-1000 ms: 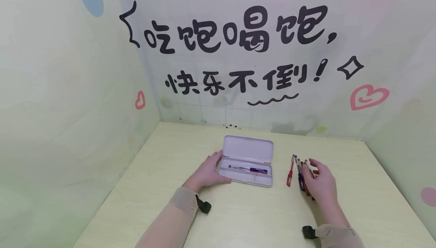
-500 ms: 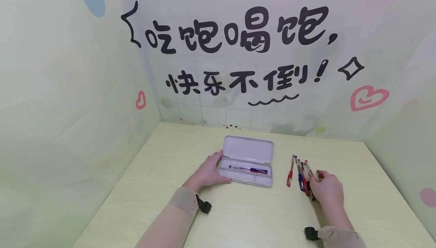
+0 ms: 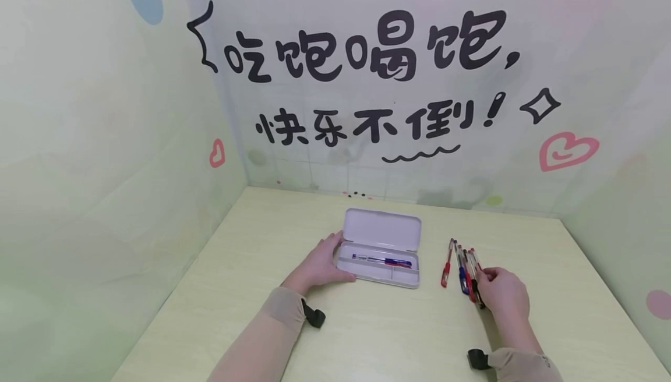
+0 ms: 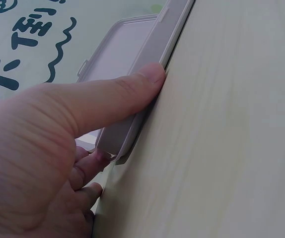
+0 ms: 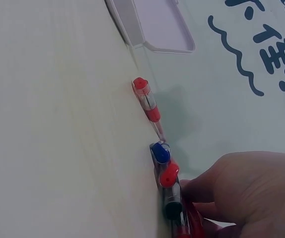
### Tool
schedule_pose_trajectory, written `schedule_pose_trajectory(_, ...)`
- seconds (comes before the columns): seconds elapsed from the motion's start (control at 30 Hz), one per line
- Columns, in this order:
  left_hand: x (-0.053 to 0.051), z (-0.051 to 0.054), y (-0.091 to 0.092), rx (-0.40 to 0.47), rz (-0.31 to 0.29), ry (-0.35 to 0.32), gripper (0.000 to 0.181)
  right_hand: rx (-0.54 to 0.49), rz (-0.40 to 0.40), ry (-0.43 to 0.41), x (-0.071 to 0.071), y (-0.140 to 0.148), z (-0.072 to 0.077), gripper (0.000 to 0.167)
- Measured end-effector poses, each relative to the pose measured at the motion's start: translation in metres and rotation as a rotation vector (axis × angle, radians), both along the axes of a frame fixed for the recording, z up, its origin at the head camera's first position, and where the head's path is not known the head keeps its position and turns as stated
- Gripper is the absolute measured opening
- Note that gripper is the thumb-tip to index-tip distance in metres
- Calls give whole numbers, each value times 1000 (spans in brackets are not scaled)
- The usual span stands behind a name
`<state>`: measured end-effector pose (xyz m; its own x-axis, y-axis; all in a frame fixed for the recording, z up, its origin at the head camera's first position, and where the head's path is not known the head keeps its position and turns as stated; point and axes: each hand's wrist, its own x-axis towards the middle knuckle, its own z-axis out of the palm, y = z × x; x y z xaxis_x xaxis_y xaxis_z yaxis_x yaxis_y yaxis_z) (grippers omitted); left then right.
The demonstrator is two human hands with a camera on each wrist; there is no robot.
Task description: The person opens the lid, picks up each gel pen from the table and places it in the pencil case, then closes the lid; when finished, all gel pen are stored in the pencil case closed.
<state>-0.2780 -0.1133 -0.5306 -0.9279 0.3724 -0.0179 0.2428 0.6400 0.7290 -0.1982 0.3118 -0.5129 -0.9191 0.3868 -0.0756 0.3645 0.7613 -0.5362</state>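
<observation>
A pale lilac pencil case [image 3: 382,227] stands with its lid up near the table's middle. A blue-capped pen [image 3: 397,261] and some red beneath it lie in its back compartment. My left hand [image 3: 318,265] grips the case's left end, thumb on the front wall and fingers behind, as the left wrist view shows. To the right, several gel pens lie bunched, among them a blue pen [image 3: 463,280]; a red pen [image 3: 445,274] lies slightly apart on their left. My right hand [image 3: 505,294] pinches a pen at the bunch's right side, its fingertips partly hidden.
The pale wood-look table [image 3: 367,335] is bordered by a printed back wall [image 3: 314,172] with black lettering and by side walls. A black band [image 3: 314,316] is on the left wrist, another black band [image 3: 478,359] on the right.
My right hand has shifted right and slightly nearer, off the top of the pens to their right side, and its fingers have drawn together. The left hand and case stay still.
</observation>
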Motion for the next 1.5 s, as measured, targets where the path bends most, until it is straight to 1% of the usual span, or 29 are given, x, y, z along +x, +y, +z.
schedule_pose_trajectory(0.27,0,0,-1,-10,1,1,130,-21,-39,39,0,-4,-1,44)
schedule_pose_trajectory(0.53,0,-1,-2,-12,-6,0,130,-69,-65,48,1,-3,-3,45)
schedule_pose_trajectory(0.67,0,-1,-2,-12,-4,0,130,-71,-73,53,1,-2,-2,46)
schedule_pose_trajectory(0.77,0,-2,-1,-9,-5,6,130,-50,-63,76,-1,-4,1,45)
schedule_pose_trajectory(0.93,0,-1,0,-1,-12,6,130,-25,2,164,-4,-18,8,43)
schedule_pose_trajectory(1.03,-1,-1,0,-9,-10,7,131,-25,68,230,-7,-30,11,39)
schedule_pose_trajectory(1.13,-1,0,0,-13,-7,12,131,-9,138,305,-11,-43,11,34)
schedule_pose_trajectory(1.33,-2,-1,0,-13,-13,18,130,6,264,362,-20,-67,12,27)
schedule_pose_trajectory(1.5,-1,0,-1,-8,-5,9,130,28,364,354,-32,-90,12,25)
